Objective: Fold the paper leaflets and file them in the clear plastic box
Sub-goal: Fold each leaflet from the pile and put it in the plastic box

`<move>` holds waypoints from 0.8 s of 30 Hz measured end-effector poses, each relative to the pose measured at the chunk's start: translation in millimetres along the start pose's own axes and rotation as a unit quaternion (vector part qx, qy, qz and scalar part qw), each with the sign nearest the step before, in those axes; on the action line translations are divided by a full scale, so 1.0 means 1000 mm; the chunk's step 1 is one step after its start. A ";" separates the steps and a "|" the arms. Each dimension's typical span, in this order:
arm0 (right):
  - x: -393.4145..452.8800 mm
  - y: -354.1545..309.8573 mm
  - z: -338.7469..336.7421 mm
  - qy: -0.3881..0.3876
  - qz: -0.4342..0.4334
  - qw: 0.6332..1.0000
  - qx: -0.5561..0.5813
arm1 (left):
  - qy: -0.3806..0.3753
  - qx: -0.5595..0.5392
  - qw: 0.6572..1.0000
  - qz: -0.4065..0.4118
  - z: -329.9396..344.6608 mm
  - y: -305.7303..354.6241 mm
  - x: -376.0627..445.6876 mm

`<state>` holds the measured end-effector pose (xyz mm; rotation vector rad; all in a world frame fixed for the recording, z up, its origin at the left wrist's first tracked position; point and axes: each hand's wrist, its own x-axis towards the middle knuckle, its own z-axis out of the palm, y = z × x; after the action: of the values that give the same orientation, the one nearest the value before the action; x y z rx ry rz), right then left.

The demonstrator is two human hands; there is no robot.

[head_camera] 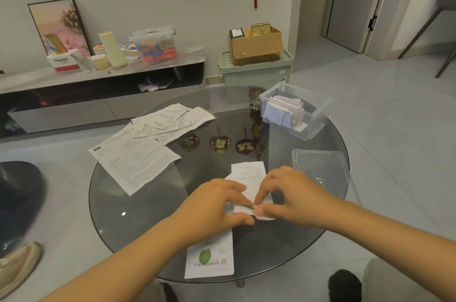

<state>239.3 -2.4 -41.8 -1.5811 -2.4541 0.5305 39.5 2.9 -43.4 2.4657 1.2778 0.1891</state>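
Pile: unfolded leaflets (138,153) lie fanned on the left of the counter (148,215), well apart from your hands, likely so you can draw one at a time.
Left hand: your left hand (217,205) lies over the near part of the leaflet in work (250,173), fingertips pressing down on the paper near its middle; this grip pins the sheet rather than curling round it, probably to keep it from sliding on the glass.
Leaflet in work: it runs from the near edge of the counter, where the green print shows, away under both hands, with its far part doubled over towards you.
Right hand: your right hand (288,190) meets the left one at the crease, thumb and forefinger clamped on the folded edge, I judge to sharpen the fold.
Box: the clear box (315,124) stands open at the far right with folded leaflets on end inside.
Lid: the lid (320,166) lies just beside your right hand, off so filing stays quick.
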 end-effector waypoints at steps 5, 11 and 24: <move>-0.005 0.001 -0.011 -0.047 0.014 0.998 0.034 | 0.041 -0.066 0.996 -0.044 -0.004 -0.002 0.001; 0.007 0.003 -0.002 0.054 0.067 0.991 0.103 | 0.129 -0.114 0.982 -0.084 0.001 0.004 0.006; 0.035 0.004 0.012 0.146 0.116 0.982 0.020 | 0.131 -0.151 0.968 -0.151 0.006 -0.006 0.027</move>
<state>223.8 28.5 -55.7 -1.7976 -2.0492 0.3477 52.4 26.3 -52.5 2.0083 1.5816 0.5985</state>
